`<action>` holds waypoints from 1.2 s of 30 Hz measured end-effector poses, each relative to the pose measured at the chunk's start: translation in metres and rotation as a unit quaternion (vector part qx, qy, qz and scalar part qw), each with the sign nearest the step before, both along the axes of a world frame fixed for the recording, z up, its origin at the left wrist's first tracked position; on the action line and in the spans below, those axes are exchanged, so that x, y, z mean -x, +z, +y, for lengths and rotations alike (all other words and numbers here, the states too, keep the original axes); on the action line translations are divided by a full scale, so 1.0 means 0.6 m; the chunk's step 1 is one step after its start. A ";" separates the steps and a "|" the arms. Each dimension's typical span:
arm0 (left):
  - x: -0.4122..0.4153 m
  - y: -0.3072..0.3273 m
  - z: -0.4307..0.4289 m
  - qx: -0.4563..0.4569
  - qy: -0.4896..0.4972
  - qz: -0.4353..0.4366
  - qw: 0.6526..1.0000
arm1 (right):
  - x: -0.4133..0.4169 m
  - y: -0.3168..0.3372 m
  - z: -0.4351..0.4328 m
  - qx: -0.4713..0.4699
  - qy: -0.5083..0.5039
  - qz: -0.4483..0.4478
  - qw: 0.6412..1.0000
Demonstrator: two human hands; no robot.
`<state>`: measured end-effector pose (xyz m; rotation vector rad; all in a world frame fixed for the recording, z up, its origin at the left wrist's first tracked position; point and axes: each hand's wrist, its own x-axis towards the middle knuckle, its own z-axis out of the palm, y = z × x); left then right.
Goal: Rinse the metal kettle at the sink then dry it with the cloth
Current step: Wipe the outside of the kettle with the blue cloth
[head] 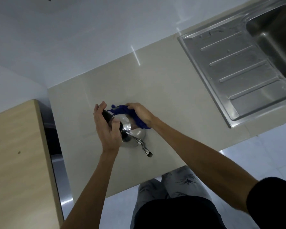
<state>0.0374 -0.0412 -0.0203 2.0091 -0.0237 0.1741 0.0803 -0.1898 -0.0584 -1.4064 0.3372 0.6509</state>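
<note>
A shiny metal kettle (136, 135) stands on the pale countertop (163, 96), its spout (144, 148) pointing toward me. My left hand (106, 128) grips the kettle's black handle (108, 116) from the left. My right hand (139, 112) presses a blue cloth (122, 109) against the far side of the kettle's top. The cloth wraps over the kettle and partly hides it. The steel sink (274, 42) lies at the upper right, apart from the kettle.
The sink's ribbed draining board (234, 70) fills the counter's right part. A wooden cabinet top (18, 159) stands to the left across a dark gap. White wall rises behind the counter. My legs and the tiled floor show below the counter's front edge.
</note>
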 end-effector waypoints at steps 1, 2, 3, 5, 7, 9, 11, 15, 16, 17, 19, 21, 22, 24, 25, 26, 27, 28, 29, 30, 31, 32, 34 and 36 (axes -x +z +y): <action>0.001 0.000 -0.001 0.001 0.004 0.007 1.000 | 0.016 0.019 0.001 -0.011 -0.017 -0.017 1.000; 0.001 0.001 -0.001 0.004 0.008 0.016 1.000 | 0.035 0.039 0.002 -0.019 -0.027 -0.035 0.999; 0.001 -0.001 0.000 0.007 0.013 0.026 1.000 | 0.055 0.062 0.006 -0.031 -0.032 -0.058 0.997; 0.004 -0.003 0.002 0.013 0.022 0.039 0.999 | 0.094 0.096 0.016 0.004 -0.007 -0.144 0.990; 0.009 -0.003 -0.002 0.012 0.036 0.043 0.998 | 0.104 0.098 0.031 0.122 0.025 -0.234 0.964; 0.015 0.007 -0.010 0.022 0.055 0.052 0.997 | 0.068 0.083 0.031 0.175 0.040 -0.205 0.962; 0.022 0.014 -0.015 0.028 0.068 0.060 0.995 | 0.023 0.071 0.015 0.147 0.075 -0.099 0.981; 0.021 0.017 -0.016 0.039 0.069 0.053 0.995 | 0.038 0.084 0.030 0.167 0.051 -0.110 0.978; 0.022 0.016 -0.015 0.044 0.065 0.053 0.996 | 0.058 0.092 0.038 0.190 0.042 -0.147 0.970; 0.022 0.015 -0.014 0.048 0.061 0.051 0.996 | 0.066 0.099 0.045 0.202 0.042 -0.174 0.963; 0.022 0.011 -0.013 0.054 0.055 0.045 0.996 | 0.040 0.106 0.052 0.210 0.073 -0.152 0.963; 0.021 0.008 -0.012 0.063 0.060 0.044 0.995 | -0.022 0.106 0.054 0.217 0.110 -0.070 0.967; 0.022 0.008 -0.012 0.066 0.062 0.043 0.995 | -0.043 0.104 0.058 0.221 0.123 -0.042 0.967; 0.022 0.008 -0.013 0.067 0.065 0.038 0.995 | -0.046 0.103 0.066 0.231 0.128 -0.032 0.964; 0.022 0.005 -0.012 0.067 0.067 0.037 0.995 | -0.031 0.105 0.066 0.237 0.126 -0.042 0.962; 0.022 0.002 -0.011 0.066 0.067 0.035 0.995 | -0.010 0.105 0.064 0.245 0.118 -0.064 0.960; 0.020 -0.001 -0.010 0.063 0.066 0.031 0.995 | 0.009 0.105 0.061 0.245 0.107 -0.085 0.960; 0.018 -0.004 -0.010 0.061 0.065 0.029 0.996 | 0.019 0.103 0.056 0.236 0.092 -0.096 0.963; 0.016 -0.007 -0.010 0.060 0.067 0.028 0.996 | 0.019 0.093 0.049 0.214 0.075 -0.095 0.969; 0.016 -0.009 -0.010 0.058 0.072 0.028 0.995 | 0.012 0.081 0.042 0.192 0.062 -0.082 0.976; 0.017 -0.009 -0.011 0.055 0.077 0.028 0.995 | 0.003 0.062 0.034 0.175 0.057 -0.069 0.980; 0.019 -0.008 -0.013 0.054 0.082 0.028 0.995 | -0.002 0.044 0.025 0.160 0.054 -0.054 0.984; 0.019 -0.007 -0.016 0.053 0.089 0.027 0.994 | 0.005 -0.001 0.011 0.096 0.001 -0.027 0.995; 0.017 -0.007 -0.015 0.048 0.094 0.026 0.994 | 0.028 -0.040 -0.001 0.045 -0.047 -0.004 0.998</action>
